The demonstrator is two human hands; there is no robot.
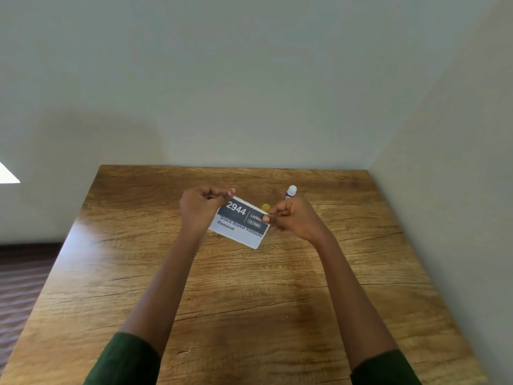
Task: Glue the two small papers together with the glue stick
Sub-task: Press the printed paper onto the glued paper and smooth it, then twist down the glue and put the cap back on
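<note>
Printed paper (241, 228), marked 2944 in white on a dark band, is held up between the two hands over the far half of the tabletop (249, 301). Only one sheet is seen; whether a second small paper lies behind it cannot be told. Its long axis runs from left to right and is tilted, the left end farther and the right end nearer. The far left corner is pinched by the left hand (199, 208), whose fingers are curled in around it. The right edge, by the dark band, is pinched between the thumb and forefinger of the right hand (293, 219), with the other fingers folded in. Both arms are stretched forward, almost straight. The glue stick (291, 192) is seen just beyond the right hand, upright, with its white top and a strip of blue label showing above the knuckles. Whether it stands on the tabletop or is tucked in that hand cannot be told. It is judged far nearer to the right hand than to the left, so it would most readily be taken by the right hand while the paper is left with the left. A small yellow disc (265, 207) is seen past the paper's far edge, between the hands; it may be the stick's cap, though this is not certain.
</note>
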